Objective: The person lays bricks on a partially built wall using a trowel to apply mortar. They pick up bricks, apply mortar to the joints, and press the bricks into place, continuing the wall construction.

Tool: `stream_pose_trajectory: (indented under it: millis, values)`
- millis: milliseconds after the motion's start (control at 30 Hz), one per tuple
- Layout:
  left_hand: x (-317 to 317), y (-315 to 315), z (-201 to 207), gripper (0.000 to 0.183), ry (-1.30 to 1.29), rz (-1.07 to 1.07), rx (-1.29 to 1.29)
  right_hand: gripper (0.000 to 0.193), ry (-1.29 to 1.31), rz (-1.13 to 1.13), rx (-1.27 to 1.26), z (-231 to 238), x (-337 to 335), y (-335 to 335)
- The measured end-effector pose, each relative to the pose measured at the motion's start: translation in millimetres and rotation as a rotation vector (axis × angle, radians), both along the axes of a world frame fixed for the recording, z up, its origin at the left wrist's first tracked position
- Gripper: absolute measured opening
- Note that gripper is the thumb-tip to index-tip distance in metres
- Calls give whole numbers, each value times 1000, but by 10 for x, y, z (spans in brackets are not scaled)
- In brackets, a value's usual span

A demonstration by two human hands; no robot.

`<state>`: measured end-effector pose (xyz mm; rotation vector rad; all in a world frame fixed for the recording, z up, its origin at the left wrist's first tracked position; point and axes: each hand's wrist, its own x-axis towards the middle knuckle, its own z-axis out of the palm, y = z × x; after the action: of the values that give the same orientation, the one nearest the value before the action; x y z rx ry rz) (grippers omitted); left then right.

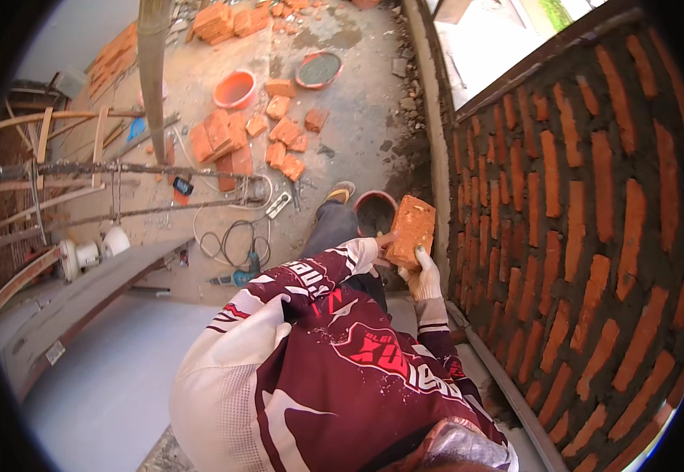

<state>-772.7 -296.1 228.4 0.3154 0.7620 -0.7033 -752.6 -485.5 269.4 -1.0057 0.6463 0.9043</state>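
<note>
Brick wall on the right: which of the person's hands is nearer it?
Right. The right hand holds an orange brick at its lower end, just left of the brick wall; the left hand is on that brick's left side, farther from the wall.

A maroon-and-cream long-sleeved jersey (302, 358) is worn, printed with red and white lettering (385, 352). Dark trousers (331, 232) and yellowish-brown footwear (342, 190) are also worn.

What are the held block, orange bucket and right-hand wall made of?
Block: probably fired clay, matte, judging by its rough orange face.
Orange bucket: likely plastic, smooth, with a thin, evenly coloured rim.
Wall: apparently brick and mortar, matte; orange strips between grey bands.
</note>
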Motion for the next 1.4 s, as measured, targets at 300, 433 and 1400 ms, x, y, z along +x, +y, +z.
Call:
stream_pose_trajectory:
  millis: [300, 433, 1400]
  values:
    - [-451, 263, -531, 62, 193, 139, 98, 42, 75, 264, -94, -449, -36, 798]
    - [-515, 735, -903, 62, 275, 203, 207, 48, 160, 246, -34, -875, -32, 1358]
    - [-668, 5249, -4493, 56, 457, 355, 908, 45, 295, 657, -733, -3287, -351, 1363]
